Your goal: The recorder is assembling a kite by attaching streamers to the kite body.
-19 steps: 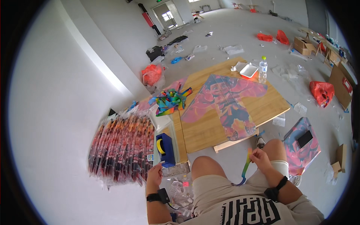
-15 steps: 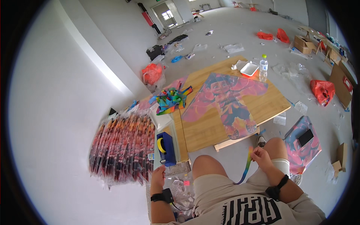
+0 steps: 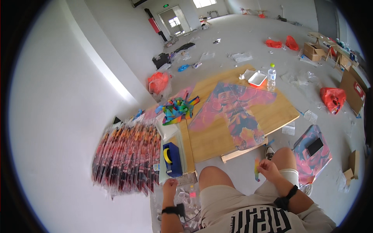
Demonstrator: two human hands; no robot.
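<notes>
The rainbow ribbon (image 3: 256,170) hangs lengthwise from the pinched fingertips of the right hand (image 3: 269,170), well right of the left hand (image 3: 170,185), which curls near the blue tape dispenser (image 3: 175,164), whether holding anything I cannot tell

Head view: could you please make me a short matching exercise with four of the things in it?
Things
1. Rainbow ribbon
2. Tape dispenser
3. Bottle
4. Printed figure sheet

Places, colours or states
A. Clear, with a yellow-green cap
B. Lying flat on the wooden table
C. Pinched in the right hand
D. Blue, with a yellow roll

Right pairs: 1-C, 2-D, 3-A, 4-B
</notes>
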